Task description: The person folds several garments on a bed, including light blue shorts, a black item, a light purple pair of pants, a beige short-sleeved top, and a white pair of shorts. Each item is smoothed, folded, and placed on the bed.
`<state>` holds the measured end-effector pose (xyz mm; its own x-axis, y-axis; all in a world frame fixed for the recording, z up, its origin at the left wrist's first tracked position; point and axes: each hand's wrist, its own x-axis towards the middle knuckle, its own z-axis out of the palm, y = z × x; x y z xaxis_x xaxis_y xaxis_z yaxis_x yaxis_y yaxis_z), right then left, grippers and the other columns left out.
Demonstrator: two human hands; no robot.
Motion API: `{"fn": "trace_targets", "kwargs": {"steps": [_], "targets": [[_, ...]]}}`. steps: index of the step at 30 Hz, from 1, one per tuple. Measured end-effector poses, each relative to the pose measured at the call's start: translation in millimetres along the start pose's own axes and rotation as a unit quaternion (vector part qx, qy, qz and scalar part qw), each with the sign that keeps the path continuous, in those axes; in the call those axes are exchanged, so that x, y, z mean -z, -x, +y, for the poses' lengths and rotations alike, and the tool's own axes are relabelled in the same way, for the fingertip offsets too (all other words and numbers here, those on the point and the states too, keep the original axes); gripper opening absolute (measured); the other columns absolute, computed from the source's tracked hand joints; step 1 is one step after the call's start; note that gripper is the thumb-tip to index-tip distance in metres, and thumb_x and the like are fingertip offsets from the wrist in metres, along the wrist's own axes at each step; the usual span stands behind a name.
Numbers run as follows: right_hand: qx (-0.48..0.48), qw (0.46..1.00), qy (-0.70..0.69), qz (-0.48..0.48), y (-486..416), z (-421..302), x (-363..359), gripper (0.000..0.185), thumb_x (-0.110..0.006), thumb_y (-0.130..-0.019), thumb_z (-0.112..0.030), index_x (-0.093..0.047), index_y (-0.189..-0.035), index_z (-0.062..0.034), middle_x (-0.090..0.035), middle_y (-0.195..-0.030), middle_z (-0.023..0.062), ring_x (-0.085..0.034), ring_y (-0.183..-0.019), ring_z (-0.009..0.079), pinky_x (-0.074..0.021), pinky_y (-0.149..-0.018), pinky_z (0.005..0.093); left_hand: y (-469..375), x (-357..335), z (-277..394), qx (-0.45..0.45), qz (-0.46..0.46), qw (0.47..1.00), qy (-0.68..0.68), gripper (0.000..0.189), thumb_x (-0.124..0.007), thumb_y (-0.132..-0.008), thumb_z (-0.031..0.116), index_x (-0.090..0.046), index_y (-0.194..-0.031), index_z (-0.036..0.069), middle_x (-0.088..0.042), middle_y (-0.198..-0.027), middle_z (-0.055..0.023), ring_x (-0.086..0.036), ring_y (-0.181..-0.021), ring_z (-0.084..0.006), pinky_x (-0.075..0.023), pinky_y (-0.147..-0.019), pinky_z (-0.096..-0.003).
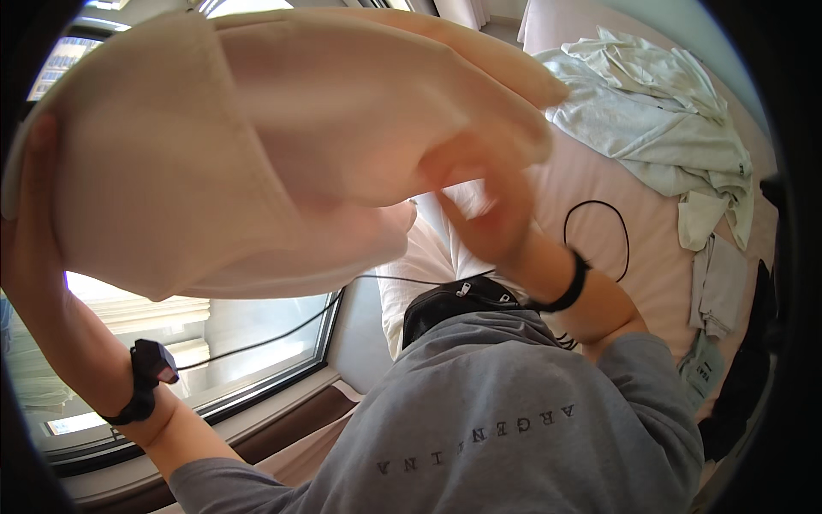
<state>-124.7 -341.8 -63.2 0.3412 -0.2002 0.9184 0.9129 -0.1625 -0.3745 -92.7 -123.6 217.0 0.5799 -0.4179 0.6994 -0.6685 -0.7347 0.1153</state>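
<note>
A pale pink-beige garment (160, 160) is held up in front of me, filling the upper left of the head view. A wide seamed band crosses it on the left, and a long tube-like part reaches to the upper right. My left hand (32, 193) grips the garment's far left edge, some fingers hidden by cloth or cut off by the picture's rim. My right hand (494, 199) is blurred at the garment's lower right edge, thumb and fingers curled. Whether cloth is pinched between them cannot be made out.
A bed with a pink sheet (642, 270) lies to the right, bearing crumpled pale clothes (655, 115) and a folded light garment (716, 289). A black cable (276, 337) runs from my left wrist device (153, 363) to a black waist pouch (462, 299). A window (270, 340) stands left.
</note>
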Motion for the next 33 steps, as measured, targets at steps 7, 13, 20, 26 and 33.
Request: {"fn": "trace_targets", "kwargs": {"steps": [7,13,20,26,33], "targets": [[-0.424,0.897,0.112,-0.054,70,65,-67,0.023,-0.057,-0.094,-0.009,-0.065,-0.115,-0.0014,-0.067,-0.111,0.0161,-0.063,-0.103,0.0319,-0.0510,-0.088,0.0403,46,-10,67,-0.042,-0.133,0.984,0.113,0.048,-0.079,-0.087,0.046,-0.060,-0.083,0.002,-0.059,-0.078,-0.0059,-0.057,-0.069,-0.0145,-0.0481,-0.060,-0.0305],[-0.453,0.870,-0.054,-0.188,48,61,-72,0.031,-0.059,-0.093,-0.010,-0.062,-0.123,-0.0013,-0.064,-0.125,0.0141,-0.060,-0.115,0.0279,-0.0507,-0.091,0.0382,25,6,51,-0.044,-0.260,0.963,0.063,0.045,-0.070,-0.093,0.043,-0.066,-0.096,-0.002,-0.064,-0.089,-0.0103,-0.061,-0.076,-0.0165,-0.0494,-0.064,-0.0320],[-0.437,0.463,-0.771,-0.015,31,28,-39,0.038,-0.062,-0.094,-0.008,-0.061,-0.131,0.0023,-0.057,-0.140,0.0137,-0.055,-0.127,0.0225,-0.0459,-0.105,0.0344,-38,19,-141,0.352,-0.179,0.907,0.144,0.053,-0.065,-0.095,0.055,-0.070,-0.109,0.004,-0.070,-0.091,-0.0099,-0.069,-0.081,-0.0165,-0.0546,-0.072,-0.0289],[-0.542,0.776,-0.320,-0.022,10,11,-23,0.035,-0.076,-0.092,-0.015,-0.067,-0.119,0.0041,-0.070,-0.118,0.0122,-0.062,-0.115,0.0174,-0.0481,-0.103,0.0325,-11,17,-183,0.334,-0.143,0.931,0.043,0.058,-0.060,-0.096,0.062,-0.070,-0.117,0.008,-0.073,-0.095,-0.0097,-0.072,-0.086,-0.0180,-0.0573,-0.075,-0.0282],[-0.160,0.959,0.222,0.077,29,18,8,0.011,-0.072,-0.091,-0.006,-0.063,-0.096,-0.0007,-0.067,-0.115,0.0142,-0.063,-0.109,0.0204,-0.0454,-0.101,0.0360,45,29,-126,0.214,0.020,0.976,0.029,0.060,-0.056,-0.102,0.054,-0.064,-0.132,0.002,-0.069,-0.117,-0.0130,-0.068,-0.106,-0.0186,-0.0557,-0.088,-0.0335]]}}
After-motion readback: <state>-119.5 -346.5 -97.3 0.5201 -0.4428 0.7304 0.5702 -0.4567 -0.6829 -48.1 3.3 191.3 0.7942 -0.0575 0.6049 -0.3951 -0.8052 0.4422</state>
